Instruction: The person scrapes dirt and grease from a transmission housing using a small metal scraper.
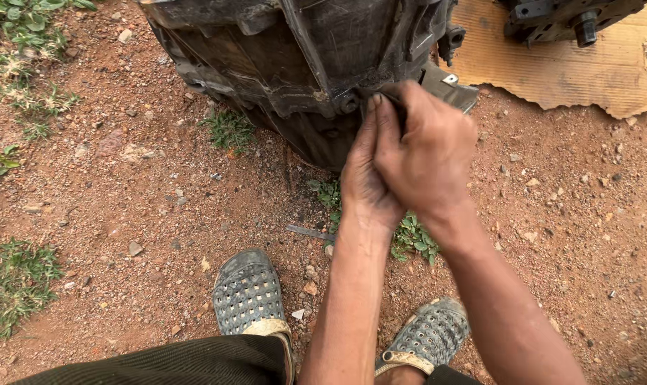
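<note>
The big, grimy black cast-metal housing [302,64] stands on bare reddish gravel ground [145,207], its lower edge just in front of the person's feet. Both hands meet at that edge. The right hand [427,153] is closed in a fist around a slim dark tool [394,100] whose tip sits near a bolt [348,103]; the left hand [366,182] lies flat under it, fingers straight, bracing rather than gripping. If the tool slips off the greasy edge, as I judge it, the knuckles could strike the sharp grey bracket [452,85] just beside them. The housing may rock on loose stones. The perforated grey slip-on shoes [248,292] give toes little shelter should it tip. A brown cardboard sheet [573,71] lies further right.
</note>
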